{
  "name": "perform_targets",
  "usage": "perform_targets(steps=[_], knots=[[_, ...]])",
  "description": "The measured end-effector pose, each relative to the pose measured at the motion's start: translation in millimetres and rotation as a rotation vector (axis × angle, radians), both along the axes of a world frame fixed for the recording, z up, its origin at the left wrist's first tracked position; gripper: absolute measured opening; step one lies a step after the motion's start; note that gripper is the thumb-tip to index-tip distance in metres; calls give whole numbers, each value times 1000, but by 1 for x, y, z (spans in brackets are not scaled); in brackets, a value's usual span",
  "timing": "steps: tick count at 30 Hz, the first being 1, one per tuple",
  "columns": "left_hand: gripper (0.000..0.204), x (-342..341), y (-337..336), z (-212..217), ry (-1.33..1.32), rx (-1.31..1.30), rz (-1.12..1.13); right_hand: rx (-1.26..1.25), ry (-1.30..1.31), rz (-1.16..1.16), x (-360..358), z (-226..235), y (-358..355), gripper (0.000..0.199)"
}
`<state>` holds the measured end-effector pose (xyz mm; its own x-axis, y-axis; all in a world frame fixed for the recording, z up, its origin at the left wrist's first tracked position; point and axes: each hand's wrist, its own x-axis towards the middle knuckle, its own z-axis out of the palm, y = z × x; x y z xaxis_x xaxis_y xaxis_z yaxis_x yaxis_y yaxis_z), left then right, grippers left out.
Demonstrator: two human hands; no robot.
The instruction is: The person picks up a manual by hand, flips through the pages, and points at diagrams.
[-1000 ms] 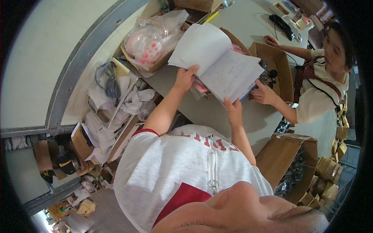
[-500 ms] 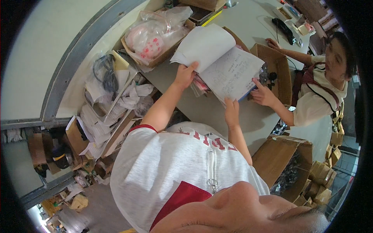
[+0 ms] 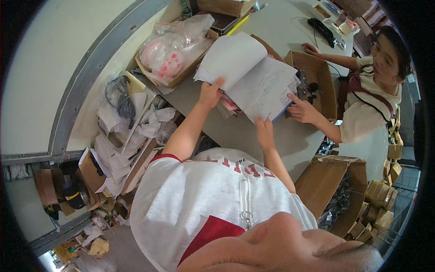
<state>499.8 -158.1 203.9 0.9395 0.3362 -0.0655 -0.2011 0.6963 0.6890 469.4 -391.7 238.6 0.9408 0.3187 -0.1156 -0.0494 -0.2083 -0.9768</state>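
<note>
A stack of papers [image 3: 265, 86] with handwriting on its top sheet lies tilted above the grey table. Its upper sheets [image 3: 233, 59] are folded back to the left, and my left hand [image 3: 211, 93] is closed on their lower edge, thumb on top. My right hand [image 3: 264, 130] pinches the near corner of the stack. A blue edge [image 3: 282, 112] shows under the papers at the right; what it belongs to is mostly hidden. A co-worker's hand [image 3: 302, 109] touches the right edge of the stack, a finger stretched toward the writing. Clear bags with reddish contents [image 3: 228, 103] show partly beneath.
A cardboard box with dark parts [image 3: 312, 68] stands right of the papers. Plastic bags [image 3: 174, 50] fill a box at the left. The co-worker's other hand [image 3: 312, 51] rests on the table [image 3: 278, 27] near a black device [image 3: 321, 31]. An open carton [image 3: 326, 181] stands lower right.
The view has shifted slightly. Both my hands keep their hold on the papers, and the co-worker's hand stays at the right edge.
</note>
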Motion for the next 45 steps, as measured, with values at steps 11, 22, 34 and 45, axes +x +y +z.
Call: perform_targets(steps=[11,22,34,45], knots=[[49,6,2,-1,-52,18,-6,-524,-533,217,35,16,-9,32],[46,3,-1,-2,-38,29,12,-386,-560,280,68,11,-14,37],[43,3,0,3,-13,42,2,-187,-506,254,86,18,-26,54],[47,-1,-2,2,6,79,42,-272,-531,285,72,2,-20,64]])
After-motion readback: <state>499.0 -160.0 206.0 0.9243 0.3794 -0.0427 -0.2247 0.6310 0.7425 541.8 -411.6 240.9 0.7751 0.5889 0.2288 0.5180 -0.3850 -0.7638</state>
